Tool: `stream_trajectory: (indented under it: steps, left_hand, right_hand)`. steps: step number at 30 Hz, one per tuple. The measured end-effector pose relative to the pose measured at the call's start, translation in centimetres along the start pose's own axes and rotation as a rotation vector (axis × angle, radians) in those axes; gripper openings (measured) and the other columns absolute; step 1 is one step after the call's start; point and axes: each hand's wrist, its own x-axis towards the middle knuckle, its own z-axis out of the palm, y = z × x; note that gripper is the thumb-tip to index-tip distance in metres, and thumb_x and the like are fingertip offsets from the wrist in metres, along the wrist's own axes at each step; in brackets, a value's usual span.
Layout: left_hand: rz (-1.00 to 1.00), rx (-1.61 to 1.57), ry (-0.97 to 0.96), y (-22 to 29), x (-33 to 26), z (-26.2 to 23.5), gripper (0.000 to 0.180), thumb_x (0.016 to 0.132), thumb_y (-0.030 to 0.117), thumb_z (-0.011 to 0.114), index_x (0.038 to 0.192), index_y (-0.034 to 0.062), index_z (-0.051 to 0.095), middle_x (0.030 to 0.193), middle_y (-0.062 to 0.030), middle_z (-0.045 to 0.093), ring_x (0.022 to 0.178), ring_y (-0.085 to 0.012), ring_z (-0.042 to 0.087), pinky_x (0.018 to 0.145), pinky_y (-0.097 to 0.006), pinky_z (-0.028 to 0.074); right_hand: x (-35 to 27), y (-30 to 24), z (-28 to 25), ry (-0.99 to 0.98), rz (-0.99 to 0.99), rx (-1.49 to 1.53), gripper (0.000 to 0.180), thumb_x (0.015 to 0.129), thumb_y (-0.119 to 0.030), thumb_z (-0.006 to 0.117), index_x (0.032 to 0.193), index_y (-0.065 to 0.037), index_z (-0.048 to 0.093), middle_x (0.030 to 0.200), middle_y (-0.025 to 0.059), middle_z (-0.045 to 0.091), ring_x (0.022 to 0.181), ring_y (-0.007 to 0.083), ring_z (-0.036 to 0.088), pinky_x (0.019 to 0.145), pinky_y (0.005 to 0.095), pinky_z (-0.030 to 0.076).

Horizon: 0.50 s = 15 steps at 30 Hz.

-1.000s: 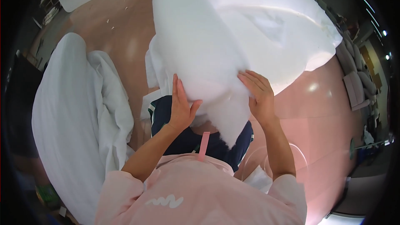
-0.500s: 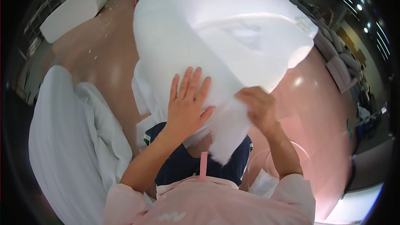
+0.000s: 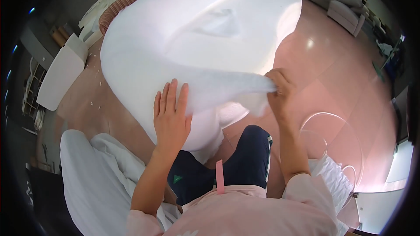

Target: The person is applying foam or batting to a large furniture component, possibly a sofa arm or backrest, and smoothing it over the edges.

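Head view, looking down: a large sheet of white fluffy wadding (image 3: 205,39) filled the upper middle of the picture, draped over the person's lap and spreading away from the body across a pink glossy floor (image 3: 337,87). Its long axis ran from the knees outward, toward the top right, where its far edge reached a grey sofa (image 3: 345,15).

The left hand (image 3: 171,120) lay flat on the near edge of the wadding, fingers straight and slightly apart, palm down. The right hand (image 3: 280,88), to the right of the wadding's near edge, had its fingers clamped on a drawn-out tail of the wadding, pulling it sideways into a stretched strip.

Below the wadding were dark blue trousers (image 3: 245,161). Left of the wadding lay a heap of white fabric (image 3: 87,179); farther left, a white foam panel (image 3: 61,76).
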Motion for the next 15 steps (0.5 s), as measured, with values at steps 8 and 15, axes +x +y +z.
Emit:
stream_trajectory:
  steps: [8,15]
  left_hand:
    - [0.121,0.004,-0.043,0.2,0.4,0.9,0.063,0.063,-0.006,0.063,0.124,0.0078,0.060,0.129,-0.0110,0.060,0.122,-0.0305,0.056,0.109,-0.048,0.039]
    - [-0.064,-0.383,0.119,-1.0,-0.3,1.5,0.033,0.080,-0.003,0.051,0.107,0.0037,0.067,0.113,-0.0109,0.070,0.112,-0.0286,0.065,0.106,-0.044,0.046]
  right_hand:
    - [-6.6,-0.3,0.6,-0.983,0.310,0.869,0.030,0.088,-0.030,0.065,0.097,-0.001,0.070,0.092,0.0126,0.069,0.089,0.0187,0.063,0.086,0.0354,0.049]
    - [-9.3,3.0,13.1,-0.754,1.715,0.952,0.071,0.094,-0.059,0.054,0.118,0.007,0.062,0.119,0.0197,0.064,0.103,0.0275,0.065,0.092,0.0356,0.050]
